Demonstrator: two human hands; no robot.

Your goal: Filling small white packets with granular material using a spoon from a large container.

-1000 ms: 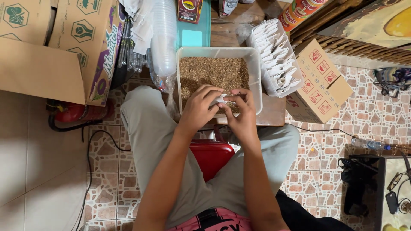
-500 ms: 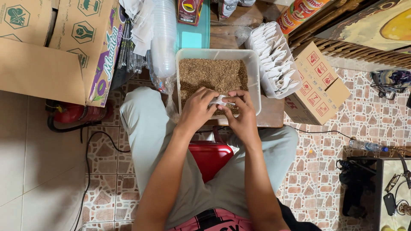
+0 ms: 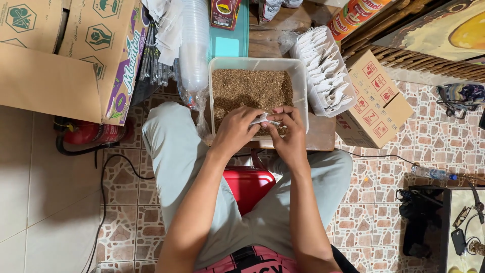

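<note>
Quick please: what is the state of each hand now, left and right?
Left hand: closed, pinching the small white sachet.
Right hand: closed on the same sachet, over the tub of brown grains.

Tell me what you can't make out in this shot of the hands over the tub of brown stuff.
- Small white packet, head view: mostly covered by the left hand and right hand; its open or sealed state is hidden.
- Clear tub: near edge hidden behind both hands; the brown granules are too fine to identify.
- Stack of clear cups: its top is cut off by the upper edge.
- Red stool: mostly covered by the legs.
</note>
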